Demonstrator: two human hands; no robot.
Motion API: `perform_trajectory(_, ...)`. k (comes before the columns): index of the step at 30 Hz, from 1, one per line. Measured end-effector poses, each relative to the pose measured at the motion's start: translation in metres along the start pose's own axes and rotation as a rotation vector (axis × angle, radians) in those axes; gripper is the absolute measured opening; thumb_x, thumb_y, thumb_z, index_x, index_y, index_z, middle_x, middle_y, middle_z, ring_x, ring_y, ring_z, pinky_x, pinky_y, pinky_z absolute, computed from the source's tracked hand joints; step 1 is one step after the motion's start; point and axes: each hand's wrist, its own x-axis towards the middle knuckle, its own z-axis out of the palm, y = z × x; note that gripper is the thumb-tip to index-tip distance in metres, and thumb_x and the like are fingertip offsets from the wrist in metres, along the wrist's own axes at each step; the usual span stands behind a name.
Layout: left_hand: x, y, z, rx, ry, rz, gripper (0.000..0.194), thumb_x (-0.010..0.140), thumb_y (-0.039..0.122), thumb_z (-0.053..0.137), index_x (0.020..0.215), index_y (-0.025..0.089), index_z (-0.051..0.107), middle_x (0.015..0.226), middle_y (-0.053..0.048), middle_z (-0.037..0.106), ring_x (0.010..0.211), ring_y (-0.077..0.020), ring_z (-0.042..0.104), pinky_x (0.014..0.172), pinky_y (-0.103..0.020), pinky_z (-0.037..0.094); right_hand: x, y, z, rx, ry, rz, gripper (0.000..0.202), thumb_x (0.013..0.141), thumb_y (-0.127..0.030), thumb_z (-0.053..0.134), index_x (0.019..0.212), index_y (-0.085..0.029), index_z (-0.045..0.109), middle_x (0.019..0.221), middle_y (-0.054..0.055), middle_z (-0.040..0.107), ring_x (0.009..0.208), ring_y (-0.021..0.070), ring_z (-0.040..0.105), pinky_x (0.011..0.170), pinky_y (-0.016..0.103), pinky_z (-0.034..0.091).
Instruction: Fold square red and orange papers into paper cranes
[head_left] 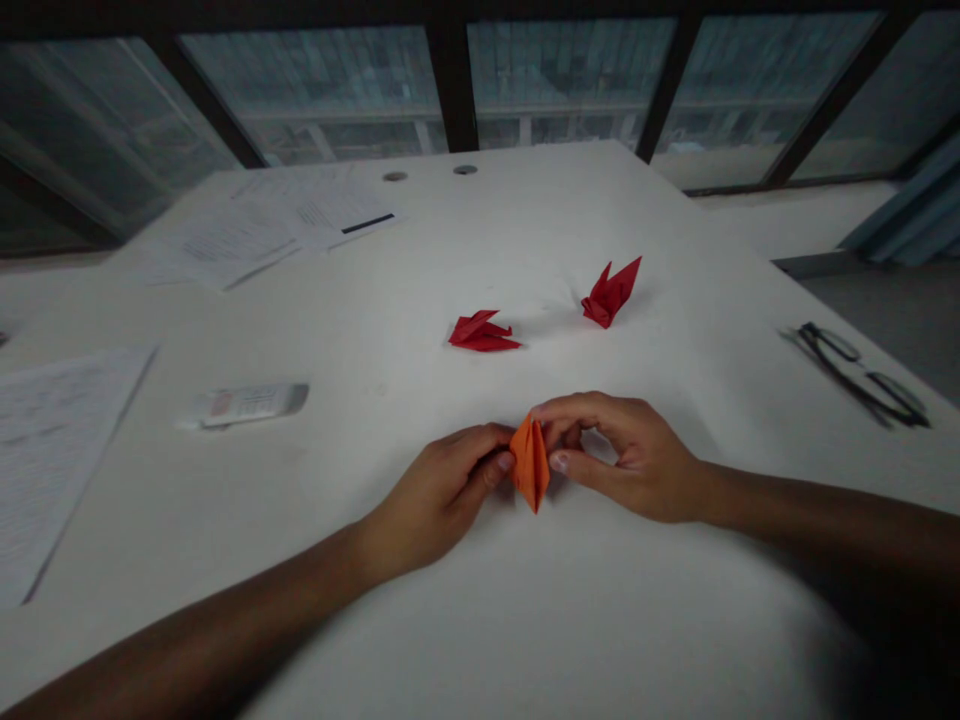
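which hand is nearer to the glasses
Right. The right hand is left of the glasses, at the right side of the orange paper; the left hand is farther away, at the paper's left side.

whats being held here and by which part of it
The orange folded paper, pinched at its left side by the left hand; the right hand touches its upper right end, whether gripping is unclear.

Black-framed eyeglasses (pixel 864 374): right side of counter (pixel 525 620) | blurred white labelled object (pixel 251 403): left, lying flat | printed sheets (pixel 247 235): overlapping, far left | another printed sheet (pixel 56 450): near left | two round cable grommets (pixel 465 170): far end | dark-framed windows (pixel 570 85): beyond | blue-gray curtain (pixel 911 215): far right
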Motion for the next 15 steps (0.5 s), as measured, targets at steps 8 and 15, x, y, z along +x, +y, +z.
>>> perform_trajectory(8,0.0000,-0.0005,0.0002,0.011,-0.013,-0.007,0.022,0.108,0.032,0.045,0.106,0.022,0.065,0.097,0.000,0.071,0.087,-0.0141,0.066,0.084,-0.026,0.050,-0.0006,0.0005,0.0019,-0.016,-0.006,-0.019,0.044,0.091,-0.017,0.073,0.133,-0.028,0.062,0.097,0.000,0.075,0.080,0.0145,0.071,0.073,0.030,0.059)
perform_trajectory(15,-0.0004,-0.0038,0.0012,0.012,-0.022,-0.012,0.023,0.108,0.030,0.044,0.107,0.021,0.065,0.100,0.000,0.071,0.092,-0.0141,0.067,0.088,-0.026,0.051,-0.0011,0.0017,0.0026,-0.047,0.001,-0.027,0.046,0.090,-0.008,0.066,0.132,-0.026,0.062,0.095,0.000,0.074,0.078,0.0138,0.069,0.071,0.028,0.059)
